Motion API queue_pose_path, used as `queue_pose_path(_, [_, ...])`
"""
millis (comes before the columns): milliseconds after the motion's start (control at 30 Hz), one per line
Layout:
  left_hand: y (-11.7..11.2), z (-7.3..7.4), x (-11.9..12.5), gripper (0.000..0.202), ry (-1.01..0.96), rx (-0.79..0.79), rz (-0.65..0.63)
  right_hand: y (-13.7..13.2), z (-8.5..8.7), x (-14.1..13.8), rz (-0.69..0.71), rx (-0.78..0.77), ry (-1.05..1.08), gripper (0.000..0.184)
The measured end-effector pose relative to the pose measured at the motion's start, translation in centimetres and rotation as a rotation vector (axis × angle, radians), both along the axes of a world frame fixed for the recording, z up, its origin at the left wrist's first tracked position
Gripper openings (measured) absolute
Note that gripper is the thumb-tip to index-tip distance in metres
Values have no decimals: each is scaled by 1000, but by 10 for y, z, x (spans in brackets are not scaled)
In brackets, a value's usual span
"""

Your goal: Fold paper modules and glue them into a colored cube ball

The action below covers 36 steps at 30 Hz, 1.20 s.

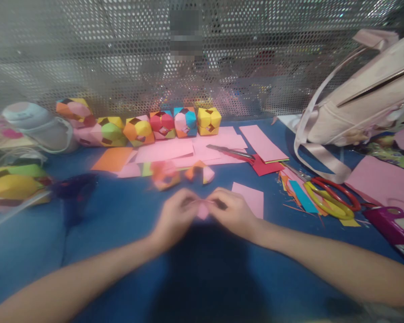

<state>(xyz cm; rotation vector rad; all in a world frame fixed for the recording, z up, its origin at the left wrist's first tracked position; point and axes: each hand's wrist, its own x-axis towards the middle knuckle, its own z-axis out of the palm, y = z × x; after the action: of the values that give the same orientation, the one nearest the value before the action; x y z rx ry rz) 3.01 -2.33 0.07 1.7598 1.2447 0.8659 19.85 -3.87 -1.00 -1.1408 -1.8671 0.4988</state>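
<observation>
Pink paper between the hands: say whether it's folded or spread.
Folded, apparently: the pink paper shows a small pointed shape; detail is blurred.

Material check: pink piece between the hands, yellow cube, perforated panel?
Pink piece: probably paper, matte and thin, though blur leaves this open. Yellow cube: likely folded paper or light card, smooth, judging by its creased facets. Perforated panel: apparently metal, grey with a dull sheen and round holes; plastic possible.

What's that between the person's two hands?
In the head view, a small piece of pink paper is between the left hand and the right hand, held at the fingertips of both.
</observation>
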Motion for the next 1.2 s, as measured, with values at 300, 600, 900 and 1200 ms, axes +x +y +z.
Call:
queue_pose_path(300, [-1, 4, 2, 9, 56, 25, -16, -1, 1, -2, 28, 25, 61, 10])
queue_pose_path(600, [2, -1, 0, 17, -53, -104, -11, -1, 2, -1, -8, -112, 113, 15])
queue_pose_path(900, [0, 10, 0, 30, -88, -182, -112, -1, 2, -1, -9, -71, 141, 16])
queue_pose_path(1200, [0, 7, 1, 26, -11, -97, -79, -2, 3, -2, 5, -99, 147, 16])
